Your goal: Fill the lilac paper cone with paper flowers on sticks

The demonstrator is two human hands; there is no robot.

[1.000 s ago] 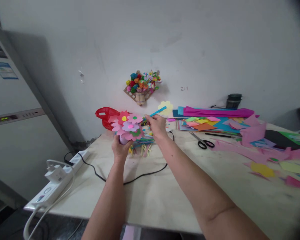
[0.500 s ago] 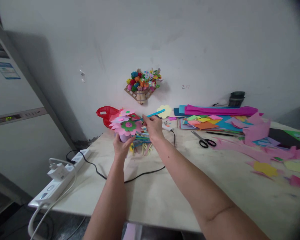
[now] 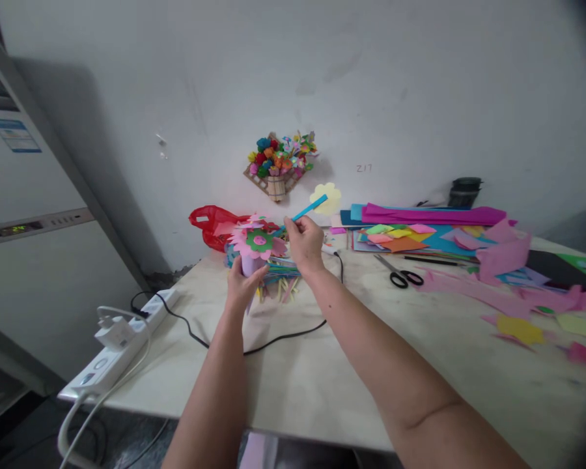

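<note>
1. Across the lower half of the frame you have one pale table (image 3: 293,397).
2. Along its lower left edge lies one power strip (image 3: 102,368); one black cord (image 3: 283,338) runs from it beneath your left forearm. An arm dragging that cord could tug things askew.
3. Left of centre is one pink bouquet (image 3: 260,241). Your left hand (image 3: 243,281) wraps its lilac holder (image 3: 252,264); too hard a squeeze might crumple it.
4. One red bag (image 3: 209,228) sits behind the bouquet.
5. At centre, your right hand (image 3: 303,244) pinches one blue strip (image 3: 310,207). It looks thin, so pushing it against the petals could bend it.
6. Right of centre: one pair of scissors (image 3: 399,272).
7. At the strip's upper end: one yellow flower (image 3: 333,203); whether it is firmly fixed, you cannot tell.
</note>
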